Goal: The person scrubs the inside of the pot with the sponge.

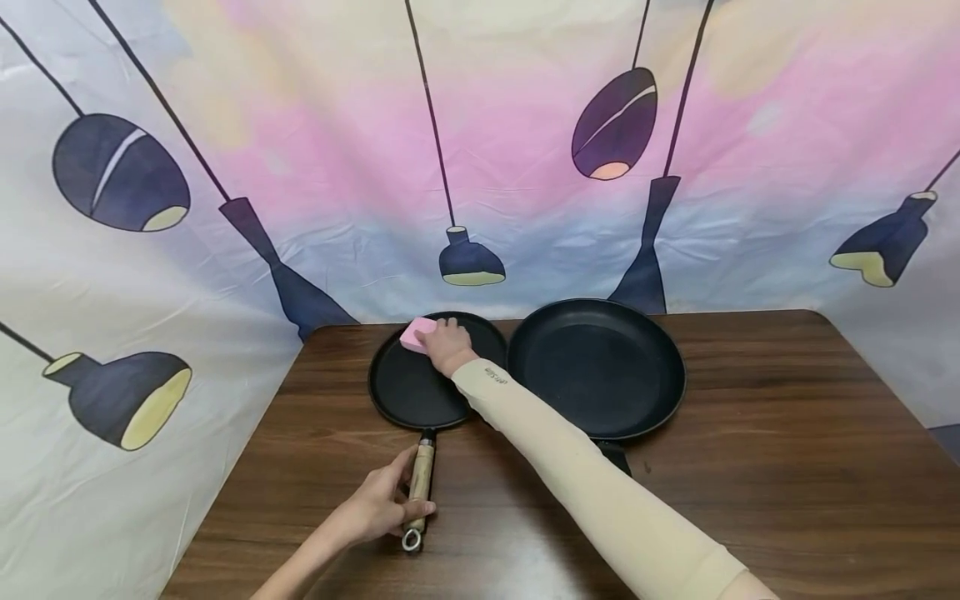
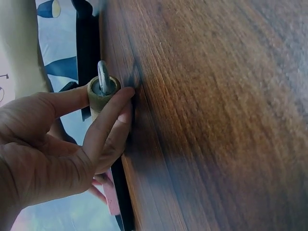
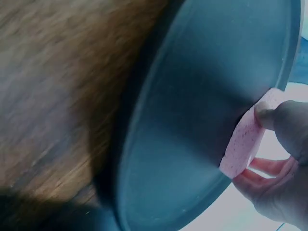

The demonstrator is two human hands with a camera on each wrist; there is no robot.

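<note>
My left hand (image 1: 378, 502) grips the wooden handle (image 1: 422, 479) of a flat black pan, thumb on one side and fingers on the other; a metal ring (image 2: 103, 77) sticks out of the handle's end. With my right hand (image 1: 450, 344) I hold a pink sponge (image 3: 248, 137) between thumb and fingers. The sponge rests against the surface of the flat pan (image 1: 408, 387), near its far left rim in the head view. A pale sleeve (image 1: 555, 442) covers the right forearm, which reaches across in front of a second pan.
The second, deeper black frying pan (image 1: 600, 367) stands right beside the flat one, its dark handle (image 1: 617, 457) partly hidden by the sleeve. Both are on a brown wooden table (image 1: 787, 433). Behind its back edge hangs a cloth (image 1: 525, 125) printed with lamps.
</note>
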